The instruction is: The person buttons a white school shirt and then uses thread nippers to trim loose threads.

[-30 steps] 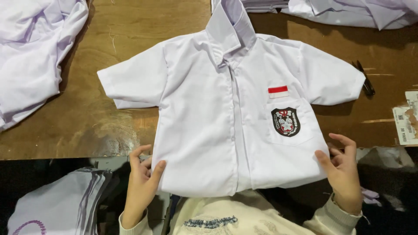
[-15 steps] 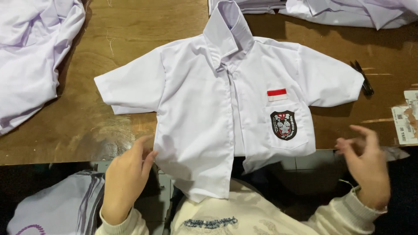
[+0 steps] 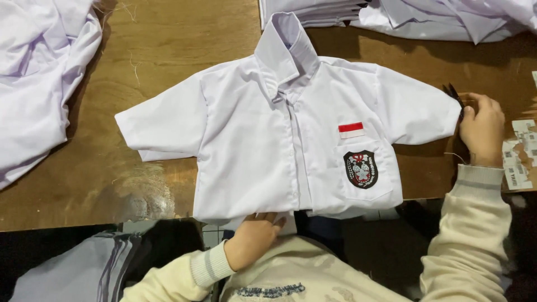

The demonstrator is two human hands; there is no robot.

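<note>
We had the small white shirt (image 3: 263, 134) spread flat, front up, on the brown wooden table (image 3: 162, 50), collar pointing away from the person and hem hanging just over the near edge. Short sleeves were fanned out to both sides. On the chest pocket sat a dark shield-shaped badge (image 3: 361, 169), and just above it a little red-and-white patch (image 3: 351, 130).

Down at the hem we saw the left hand (image 3: 254, 237), fingers loosely curled, fingertips touching the bottom edge of the shirt near its middle; it was not clamped on the cloth, more resting against it. Over on the other side we caught the right hand (image 3: 482, 130), just beside the tip of the shirt's sleeve, fingers bent over a small dark tool (image 3: 454, 95) lying on the table. Whether it gripped that tool or only covered it, we could not tell.

Both arms wore cream sleeves with ribbed cuffs.

Moving outward: a strip of printed paper labels (image 3: 517, 162) lay just beyond the right wrist. A heap of white garments (image 3: 33, 78) was bunched at the table's left end, and more folded white shirts (image 3: 403, 14) were stacked along the far edge. Below the table, at lower left, we spotted a grey-white bundle of cloth (image 3: 72, 268).
</note>
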